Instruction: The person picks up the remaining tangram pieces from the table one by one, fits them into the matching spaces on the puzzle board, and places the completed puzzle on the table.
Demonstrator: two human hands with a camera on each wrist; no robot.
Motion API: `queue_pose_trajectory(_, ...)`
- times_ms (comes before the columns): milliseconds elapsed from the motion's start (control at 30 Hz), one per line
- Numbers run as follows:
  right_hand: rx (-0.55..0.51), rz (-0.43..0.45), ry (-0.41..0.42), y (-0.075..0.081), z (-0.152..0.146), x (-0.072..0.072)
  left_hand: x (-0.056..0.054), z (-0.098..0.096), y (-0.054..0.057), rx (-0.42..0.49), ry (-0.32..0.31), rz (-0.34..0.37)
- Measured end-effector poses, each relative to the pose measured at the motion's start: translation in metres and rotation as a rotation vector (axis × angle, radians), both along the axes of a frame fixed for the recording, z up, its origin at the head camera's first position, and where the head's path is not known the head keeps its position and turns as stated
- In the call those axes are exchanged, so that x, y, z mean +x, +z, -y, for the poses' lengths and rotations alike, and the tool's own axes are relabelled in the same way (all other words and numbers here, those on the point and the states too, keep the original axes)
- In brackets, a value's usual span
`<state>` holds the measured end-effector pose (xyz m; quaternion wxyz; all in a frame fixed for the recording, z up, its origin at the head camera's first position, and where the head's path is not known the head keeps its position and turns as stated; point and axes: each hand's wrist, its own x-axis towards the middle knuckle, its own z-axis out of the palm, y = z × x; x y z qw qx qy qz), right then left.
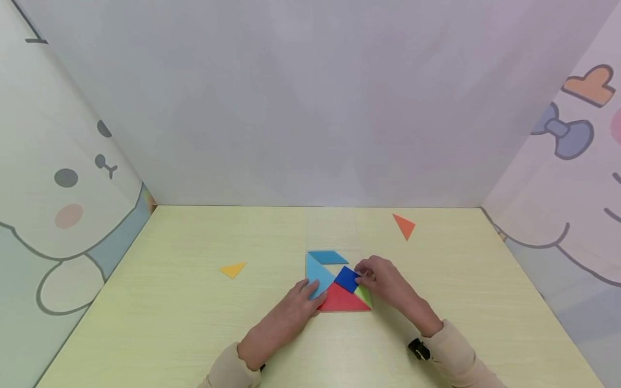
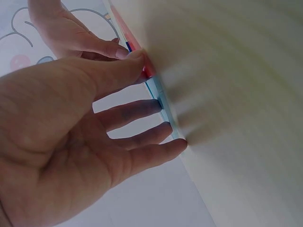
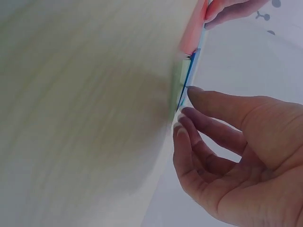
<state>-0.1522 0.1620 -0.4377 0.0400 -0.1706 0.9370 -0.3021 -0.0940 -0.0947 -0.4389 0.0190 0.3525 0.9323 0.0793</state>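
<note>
In the head view, flat tangram pieces lie grouped at mid-table: a large light blue triangle (image 1: 316, 271), a large red triangle (image 1: 342, 299), a blue parallelogram (image 1: 329, 257), a dark blue square (image 1: 346, 279) and a partly covered green piece (image 1: 364, 296). My left hand (image 1: 298, 307) rests its extended fingertips on the light blue triangle, its thumb at the red one. With thumb and curled fingers, my right hand (image 1: 385, 283) pinches the dark blue square at its right corner. The right wrist view shows this square (image 3: 190, 71) slightly above the green piece.
A small yellow triangle (image 1: 233, 270) lies on the table (image 1: 160, 323) to the left. Farther back on the right is an orange triangle (image 1: 405, 226). A pale panel (image 1: 315, 108) stands behind the table, with cartoon-printed panels at both sides.
</note>
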Motion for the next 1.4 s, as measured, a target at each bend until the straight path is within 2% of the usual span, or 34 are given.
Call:
queue_pose_trajectory(167,-0.003,-0.018,0.004,-0.002,0.002,-0.001,0.000,0.000,-0.001,-0.003,-0.003,-0.007)
queue_pose_trajectory(400,0.061,0.027,-0.024,-0.004,0.010,-0.002,-0.001,0.001,-0.002,0.008,-0.010,-0.035)
queue_pose_trajectory(600,0.065,0.033,-0.030,-0.003,0.014,-0.001,-0.002,0.001,-0.003,0.016,-0.013,-0.040)
queue_pose_trajectory(833,0.052,0.014,-0.038,-0.002,0.012,-0.001,-0.002,0.000,-0.003,0.007,-0.012,-0.041)
queue_pose_trajectory(1400,0.094,-0.038,-0.068,-0.003,0.011,0.001,-0.003,0.000,-0.004,0.002,-0.012,-0.053)
